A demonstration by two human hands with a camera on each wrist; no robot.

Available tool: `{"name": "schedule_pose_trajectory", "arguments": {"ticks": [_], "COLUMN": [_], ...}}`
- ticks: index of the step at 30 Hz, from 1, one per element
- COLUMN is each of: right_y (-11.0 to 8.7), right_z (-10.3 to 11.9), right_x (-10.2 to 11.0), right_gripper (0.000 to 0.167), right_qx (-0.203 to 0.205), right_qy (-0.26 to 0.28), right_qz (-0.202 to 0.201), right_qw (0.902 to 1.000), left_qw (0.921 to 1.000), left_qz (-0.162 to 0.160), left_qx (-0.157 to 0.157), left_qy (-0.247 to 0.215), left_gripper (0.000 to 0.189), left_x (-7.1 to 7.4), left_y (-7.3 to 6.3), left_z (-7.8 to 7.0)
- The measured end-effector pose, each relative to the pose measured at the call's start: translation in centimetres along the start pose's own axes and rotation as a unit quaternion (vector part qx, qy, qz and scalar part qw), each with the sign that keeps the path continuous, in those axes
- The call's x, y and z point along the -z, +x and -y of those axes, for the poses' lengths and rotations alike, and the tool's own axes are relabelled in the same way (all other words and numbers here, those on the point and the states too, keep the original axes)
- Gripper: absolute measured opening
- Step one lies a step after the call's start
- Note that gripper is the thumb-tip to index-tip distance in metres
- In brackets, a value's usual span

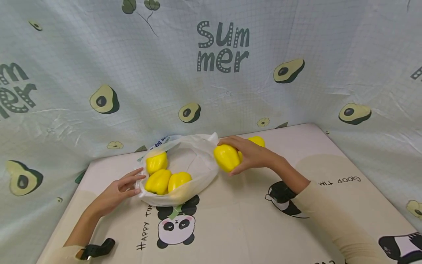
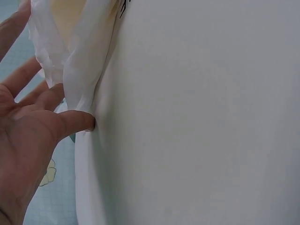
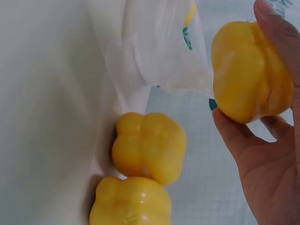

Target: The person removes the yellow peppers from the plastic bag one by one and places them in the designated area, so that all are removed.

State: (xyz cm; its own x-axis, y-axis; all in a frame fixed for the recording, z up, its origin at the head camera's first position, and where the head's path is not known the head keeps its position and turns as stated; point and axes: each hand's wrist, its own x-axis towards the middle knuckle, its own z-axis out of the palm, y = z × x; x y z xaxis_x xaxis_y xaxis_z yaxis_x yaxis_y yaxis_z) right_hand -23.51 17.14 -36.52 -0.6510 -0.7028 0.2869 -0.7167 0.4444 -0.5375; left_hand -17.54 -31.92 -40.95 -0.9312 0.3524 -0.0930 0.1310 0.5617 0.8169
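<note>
A white plastic bag (image 1: 204, 179) lies wide-mouthed on the table, and inside it are three yellow bell peppers, among them one bell pepper (image 1: 156, 163) at the back left. My right hand (image 1: 252, 154) grips another yellow bell pepper (image 3: 248, 70) just off the bag's right rim, thumb and fingers around its sides. Beyond that hand, two loose bell peppers stand side by side on the table, one nearer pepper (image 3: 149, 147) and one farther pepper (image 3: 131, 204). At the bag's left side, my left hand (image 1: 113, 194) touches the plastic with spread, fairly straight fingers.
A pale table cover (image 1: 230, 227) printed with pandas and lettering lies under everything. Behind the table hangs a light curtain (image 1: 148, 73) with avocado prints. The left wrist wears a black strap (image 1: 99, 248).
</note>
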Motion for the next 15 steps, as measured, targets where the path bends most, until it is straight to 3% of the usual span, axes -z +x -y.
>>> {"name": "schedule_pose_trajectory", "arguments": {"ticks": [15], "right_y": [-1.6], "right_z": [-0.3], "right_x": [1.0], "right_gripper": [0.091], "right_qx": [-0.034], "right_qy": [0.01], "right_qz": [-0.01], "right_qw": [0.9993], "left_qw": [0.9997], "left_qz": [-0.011], "left_qx": [0.011], "left_qy": [0.02], "left_gripper": [0.051], "left_x": [0.2], "left_y": [0.0], "left_z": [0.1]}}
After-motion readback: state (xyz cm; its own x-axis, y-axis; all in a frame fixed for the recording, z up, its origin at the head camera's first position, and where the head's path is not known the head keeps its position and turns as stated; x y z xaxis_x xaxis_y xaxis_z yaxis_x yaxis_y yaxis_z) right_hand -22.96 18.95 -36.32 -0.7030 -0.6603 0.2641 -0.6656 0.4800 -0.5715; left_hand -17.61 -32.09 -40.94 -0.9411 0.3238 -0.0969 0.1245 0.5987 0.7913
